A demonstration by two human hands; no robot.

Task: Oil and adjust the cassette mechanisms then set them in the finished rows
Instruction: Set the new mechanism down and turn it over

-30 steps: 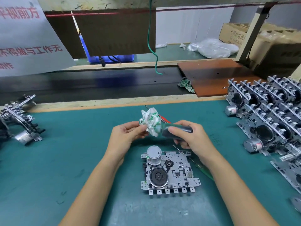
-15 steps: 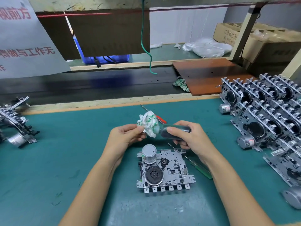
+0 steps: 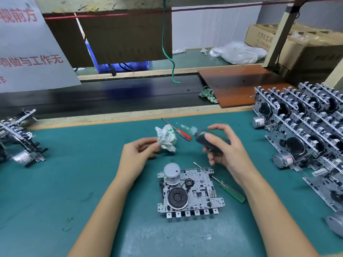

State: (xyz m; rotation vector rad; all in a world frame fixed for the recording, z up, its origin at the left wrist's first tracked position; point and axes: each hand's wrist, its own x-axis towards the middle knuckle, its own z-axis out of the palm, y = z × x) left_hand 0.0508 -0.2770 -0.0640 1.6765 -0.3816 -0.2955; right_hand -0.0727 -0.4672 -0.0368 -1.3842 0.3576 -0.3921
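Hands apart: left [image 3: 138, 154] pinching rag [image 3: 166, 138], right [image 3: 225, 152] around motion-blurred oil bottle [image 3: 207, 139].

Up at your left hangs a white paper sign [image 3: 27, 45] printed in red Chinese characters, cut off by the frame edge: you can read "视前方" on its top line and "得做与工作无" on the line below. At your far right, the brown cardboard carton [image 3: 263, 37] carries dark print reading "亿惠机芯周"; the red line beneath it is too small to make out.
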